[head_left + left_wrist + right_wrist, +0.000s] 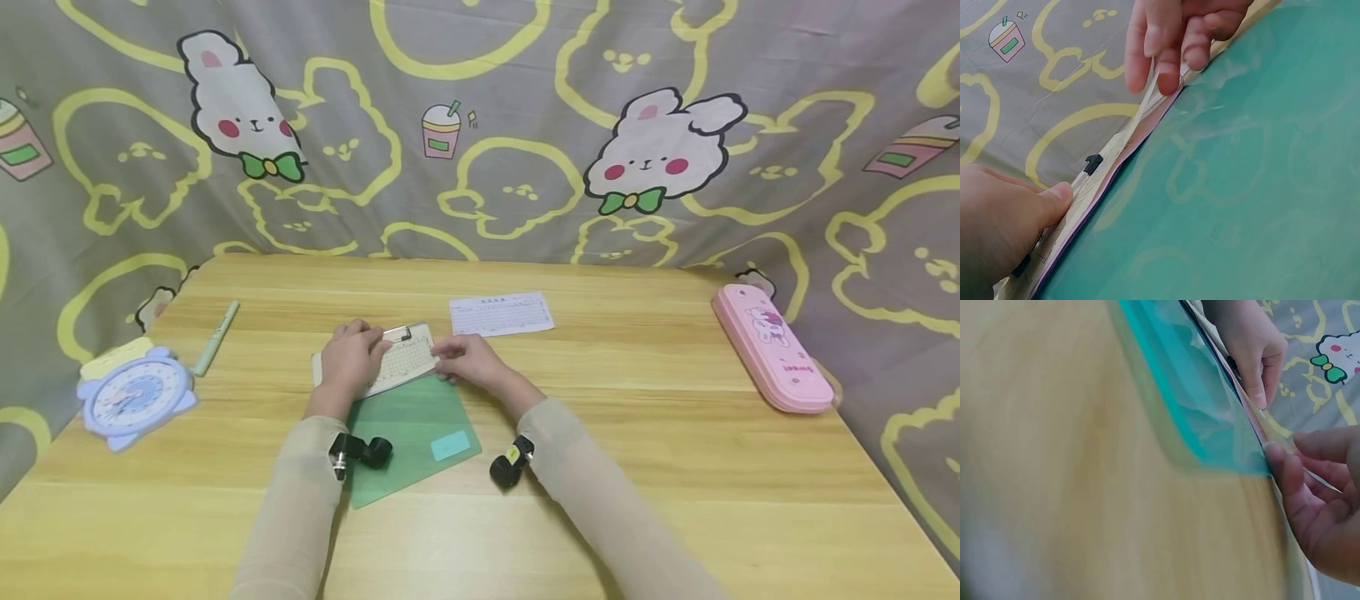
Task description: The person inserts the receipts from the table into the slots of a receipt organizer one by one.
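A small clipboard with a metal clip carries cream printed paper; its lower edge overlaps a translucent green folder in the head view. My left hand grips the clipboard at its left part, the thumb by the clip. At the other end, my right hand pinches an edge of the paper between thumb and fingers. In the left wrist view, that sheet stands slightly raised from the pages below, under the right hand. The right wrist view shows both hands along the board's edge.
A lined paper slip lies behind my right hand. On the left are a blue toy clock, a yellow pad and a green pen. A pink pencil case sits at the right edge. A patterned curtain hangs behind the table.
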